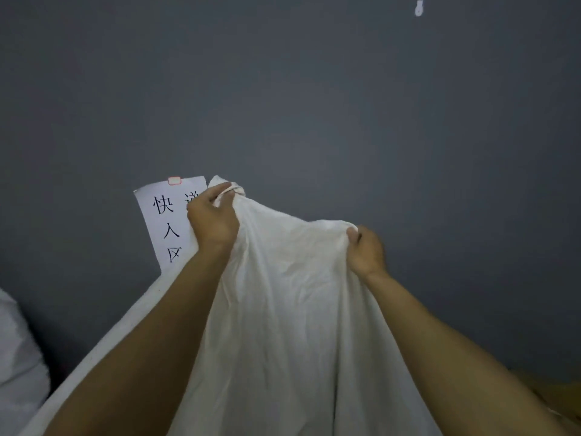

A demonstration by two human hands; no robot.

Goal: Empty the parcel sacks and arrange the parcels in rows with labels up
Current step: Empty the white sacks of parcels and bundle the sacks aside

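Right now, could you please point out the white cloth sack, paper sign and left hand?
White cloth sack [283, 309]: head view, creased middle.
White paper sign [163, 215]: head view, printed face.
Left hand [213, 221]: head view, back.

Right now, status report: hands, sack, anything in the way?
Hands: left hand grips sack at top corner, right hand grips upper edge. Sack held up, hanging slack; no parcels in view. Nothing seen in the way; paper sign behind left hand.

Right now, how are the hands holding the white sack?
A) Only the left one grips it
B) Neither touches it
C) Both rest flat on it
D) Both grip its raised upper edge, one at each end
D: the left hand pinches a bunched corner of the white sack and the right hand grips its upper edge at the other end.
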